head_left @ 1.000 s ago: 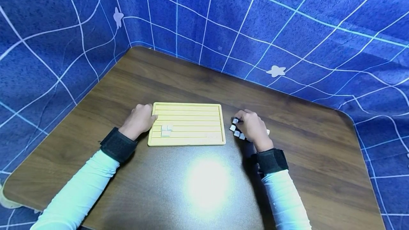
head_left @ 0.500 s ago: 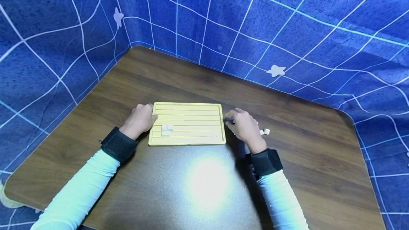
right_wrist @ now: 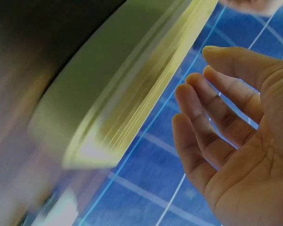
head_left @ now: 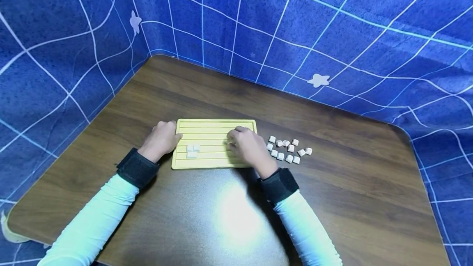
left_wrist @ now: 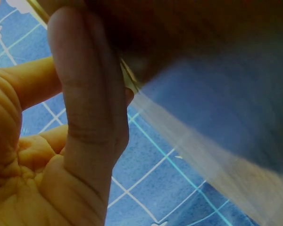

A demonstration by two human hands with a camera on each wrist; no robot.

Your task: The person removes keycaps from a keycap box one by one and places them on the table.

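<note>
A shallow yellow tray [head_left: 214, 164] with raised ridges lies on the table, and its side wall [right_wrist: 99, 70] fills part of the right wrist view. My left hand [head_left: 159, 141] grips its left edge, thumb over the rim. A few small white cubes [head_left: 192, 154] sit in the tray's left part. Over the tray's right half hovers my right hand [head_left: 246, 145]. In the right wrist view its fingers [right_wrist: 195, 141] are loosely bent, the thumb apart from them, and no cube shows between them. The head view hides its fingertips' underside.
Several loose white cubes [head_left: 290, 148] lie scattered on the brown wooden table [head_left: 354, 175] right of the tray. A blue curtain [head_left: 281, 19] with white lines and stars hangs along the table's back and left edges.
My right hand has moved left from the loose cubes to above the tray's right half, uncovering the cubes. My left hand and the tray have stayed in place.
</note>
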